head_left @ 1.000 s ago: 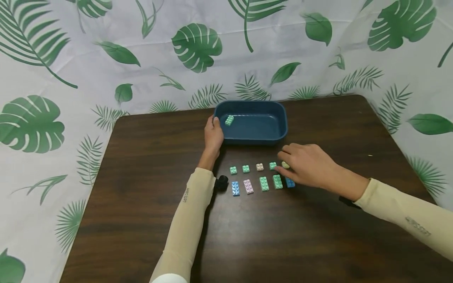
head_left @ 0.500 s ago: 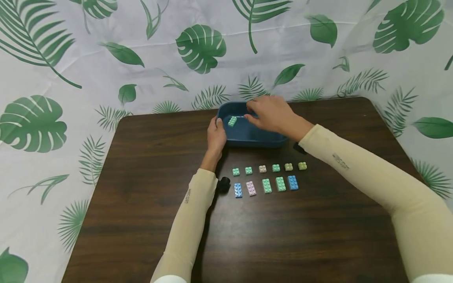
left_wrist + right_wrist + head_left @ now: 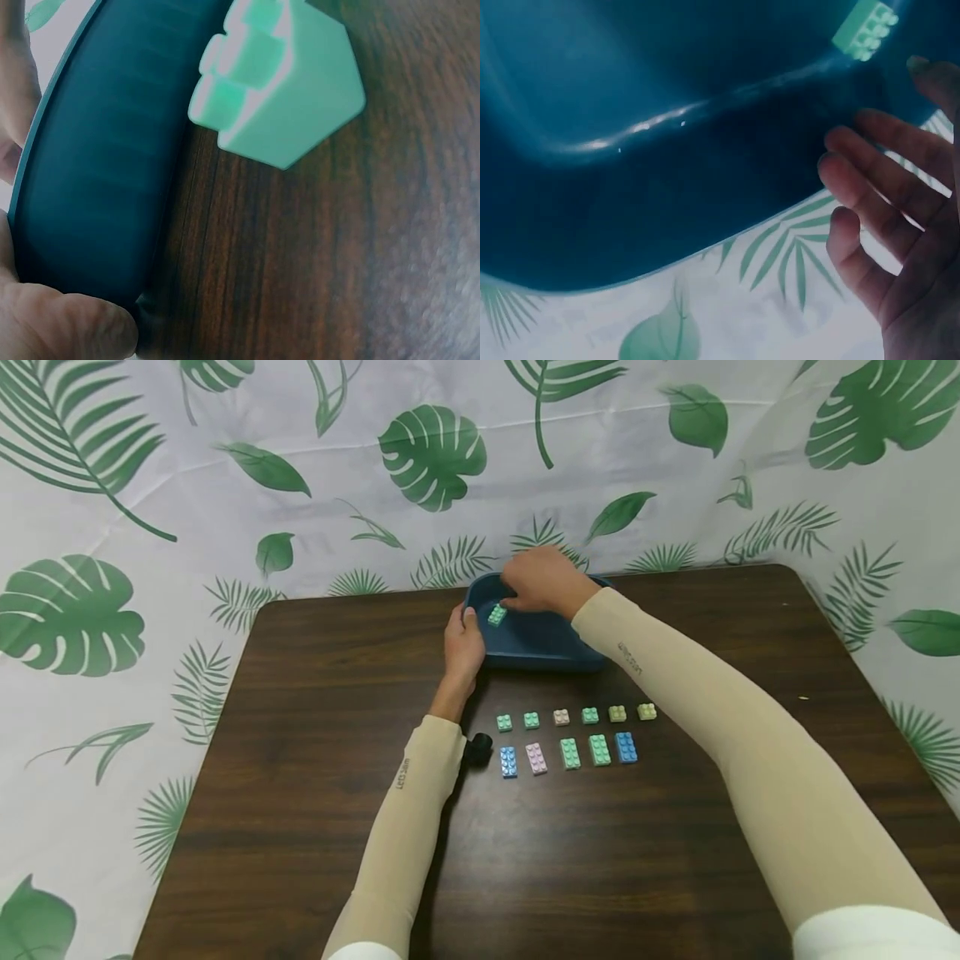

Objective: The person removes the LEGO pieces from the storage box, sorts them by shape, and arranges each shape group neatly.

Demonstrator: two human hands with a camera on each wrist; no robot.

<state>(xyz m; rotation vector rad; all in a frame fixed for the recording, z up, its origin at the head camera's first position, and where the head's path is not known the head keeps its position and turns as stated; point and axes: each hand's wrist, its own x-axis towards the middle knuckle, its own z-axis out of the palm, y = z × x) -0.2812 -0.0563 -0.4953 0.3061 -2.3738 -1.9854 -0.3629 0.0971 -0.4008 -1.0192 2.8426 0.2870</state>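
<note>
My left hand (image 3: 463, 647) grips the left end of a dark blue plastic tray (image 3: 540, 660), its thumb (image 3: 67, 322) at the rim. Inside the tray's left end lies a light green toy brick (image 3: 497, 614). My right hand (image 3: 547, 578) is over the tray, reaching in from the right, and hides part of its far side. In the right wrist view its fingers (image 3: 862, 187) are spread and loosely bent around nothing, with the thumb close to the brick. A light green brick (image 3: 300, 82) appears large beside the tray in the left wrist view.
Toy bricks stand in two rows in front of the tray: small ones, including a peach brick (image 3: 561, 717) and a yellow brick (image 3: 647, 712), and longer ones, including a pink brick (image 3: 536, 758) and a blue brick (image 3: 626, 747). A leaf-patterned cloth (image 3: 337, 527) hangs behind the table (image 3: 337, 710).
My right hand has moved from the right end of the brick rows up over the tray, then left toward the green brick inside. My left hand keeps its grip on the tray.
</note>
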